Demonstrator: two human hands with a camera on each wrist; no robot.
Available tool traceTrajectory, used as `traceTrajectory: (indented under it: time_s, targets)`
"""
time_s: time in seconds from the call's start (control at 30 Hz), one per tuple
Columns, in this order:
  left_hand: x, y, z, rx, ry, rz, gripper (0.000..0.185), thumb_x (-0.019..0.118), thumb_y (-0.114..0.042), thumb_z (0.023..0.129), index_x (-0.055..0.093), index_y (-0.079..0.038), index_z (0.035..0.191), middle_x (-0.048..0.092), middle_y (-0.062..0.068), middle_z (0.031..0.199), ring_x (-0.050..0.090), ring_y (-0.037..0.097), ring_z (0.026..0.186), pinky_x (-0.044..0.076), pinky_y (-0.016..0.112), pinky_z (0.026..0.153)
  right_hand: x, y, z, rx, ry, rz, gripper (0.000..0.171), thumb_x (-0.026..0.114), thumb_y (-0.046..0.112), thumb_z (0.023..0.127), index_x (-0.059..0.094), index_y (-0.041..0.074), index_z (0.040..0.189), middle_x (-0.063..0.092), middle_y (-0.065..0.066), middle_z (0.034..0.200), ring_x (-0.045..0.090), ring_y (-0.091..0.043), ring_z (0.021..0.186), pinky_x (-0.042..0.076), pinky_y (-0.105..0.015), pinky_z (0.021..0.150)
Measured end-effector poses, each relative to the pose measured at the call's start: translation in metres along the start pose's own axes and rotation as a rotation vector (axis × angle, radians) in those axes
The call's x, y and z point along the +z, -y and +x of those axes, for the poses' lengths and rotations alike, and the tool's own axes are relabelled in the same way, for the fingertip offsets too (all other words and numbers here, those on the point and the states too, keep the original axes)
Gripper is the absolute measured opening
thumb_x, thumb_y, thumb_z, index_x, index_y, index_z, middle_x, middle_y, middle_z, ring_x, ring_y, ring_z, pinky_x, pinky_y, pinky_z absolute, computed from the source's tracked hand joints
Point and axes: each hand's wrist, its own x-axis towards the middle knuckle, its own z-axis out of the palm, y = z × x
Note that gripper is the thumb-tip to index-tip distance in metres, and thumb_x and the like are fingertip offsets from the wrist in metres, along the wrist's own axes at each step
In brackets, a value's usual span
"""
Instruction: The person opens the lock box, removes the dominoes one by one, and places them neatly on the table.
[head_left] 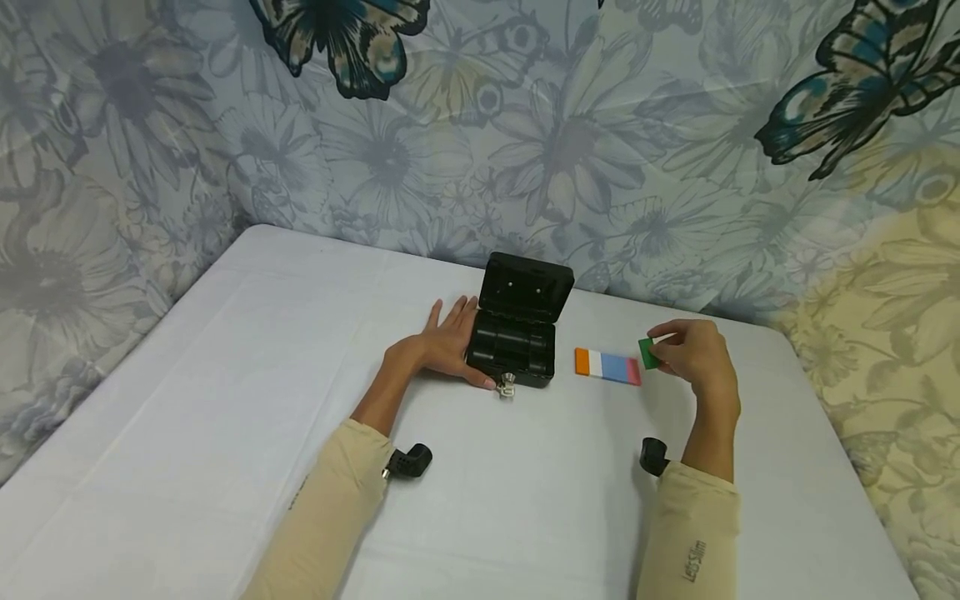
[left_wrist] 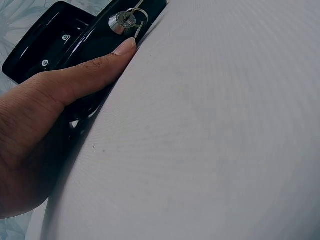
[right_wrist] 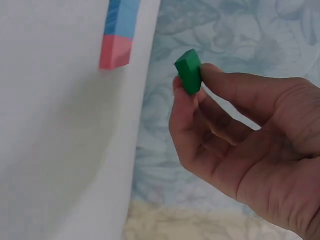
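Observation:
A small green block [right_wrist: 189, 72] is pinched between the thumb and fingertips of my right hand [head_left: 693, 354]. It is held just right of a flat row of coloured blocks [head_left: 615, 367], which runs orange, white, blue and pinkish red. My left hand [head_left: 447, 343] rests against the left side of a black metal cash box [head_left: 513, 343], fingers spread and thumb stretched along its front. The box's lid [head_left: 527, 287] stands raised at the back. Keys [head_left: 507, 385] hang from the lock on the front, close to the left thumb's tip.
A white cloth covers the table [head_left: 510, 517]. Behind it hangs a fabric backdrop [head_left: 420, 167] printed with flowers and butterflies. A black camera mount [head_left: 411, 461] sits on the left wrist and another black mount [head_left: 654, 456] on the right.

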Motion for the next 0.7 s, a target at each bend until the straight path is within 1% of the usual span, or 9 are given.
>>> traceTrajectory:
  time_s: [0.1, 0.2, 0.3, 0.43, 0.57, 0.7]
  targets:
    - [0.000, 0.000, 0.000, 0.002, -0.004, 0.000, 0.135, 0.078, -0.059, 0.080, -0.009, -0.004, 0.167, -0.014, 0.015, 0.177, -0.016, 0.031, 0.165, -0.018, 0.059, 0.129, 0.001, -0.007, 0.003, 0.049, 0.013, -0.016, 0.036, 0.063, 0.003, 0.097, 0.064, -0.014, 0.129, 0.072, -0.023, 0.105, 0.070, -0.007, 0.071, 0.061, -0.022, 0.066]
    - [0.001, 0.001, 0.002, 0.000, -0.004, -0.005, 0.136, 0.079, -0.059, 0.080, -0.010, -0.004, 0.167, -0.015, 0.014, 0.177, -0.018, 0.030, 0.165, -0.020, 0.058, 0.129, 0.002, -0.014, 0.006, 0.093, 0.035, -0.037, 0.036, 0.064, 0.002, 0.097, 0.064, -0.015, 0.129, 0.074, -0.025, 0.103, 0.069, -0.009, 0.070, 0.061, -0.025, 0.066]
    - [0.004, 0.003, 0.004, -0.003, -0.004, 0.001, 0.136, 0.078, -0.060, 0.080, -0.012, -0.005, 0.167, -0.017, 0.013, 0.177, -0.019, 0.029, 0.165, -0.021, 0.058, 0.129, 0.005, -0.018, 0.009, 0.129, 0.064, -0.052, 0.036, 0.063, 0.002, 0.097, 0.063, -0.016, 0.129, 0.073, -0.026, 0.105, 0.069, -0.011, 0.072, 0.061, -0.027, 0.067]
    - [0.005, 0.003, 0.005, -0.001, -0.008, 0.007, 0.138, 0.077, -0.063, 0.079, -0.012, -0.006, 0.167, -0.017, 0.012, 0.177, -0.018, 0.029, 0.165, -0.020, 0.058, 0.129, 0.007, -0.023, 0.011, 0.144, 0.083, -0.067, 0.035, 0.062, 0.002, 0.097, 0.064, -0.015, 0.128, 0.070, -0.026, 0.109, 0.069, -0.013, 0.073, 0.061, -0.028, 0.068]
    - [0.005, 0.003, 0.006, 0.002, -0.011, -0.004, 0.139, 0.079, -0.064, 0.078, -0.010, -0.005, 0.167, -0.016, 0.013, 0.177, -0.018, 0.029, 0.165, -0.020, 0.058, 0.129, 0.008, -0.026, 0.013, 0.144, 0.097, -0.076, 0.035, 0.061, 0.002, 0.097, 0.064, -0.015, 0.128, 0.069, -0.024, 0.108, 0.069, -0.012, 0.074, 0.059, -0.028, 0.068]
    - [0.006, 0.002, 0.006, -0.009, -0.004, 0.009, 0.138, 0.079, -0.063, 0.079, -0.012, -0.007, 0.167, -0.018, 0.011, 0.177, -0.020, 0.027, 0.165, -0.021, 0.057, 0.129, 0.008, -0.026, 0.013, 0.146, 0.110, -0.081, 0.035, 0.060, 0.002, 0.098, 0.064, -0.015, 0.129, 0.070, -0.028, 0.113, 0.070, -0.013, 0.077, 0.058, -0.030, 0.071]
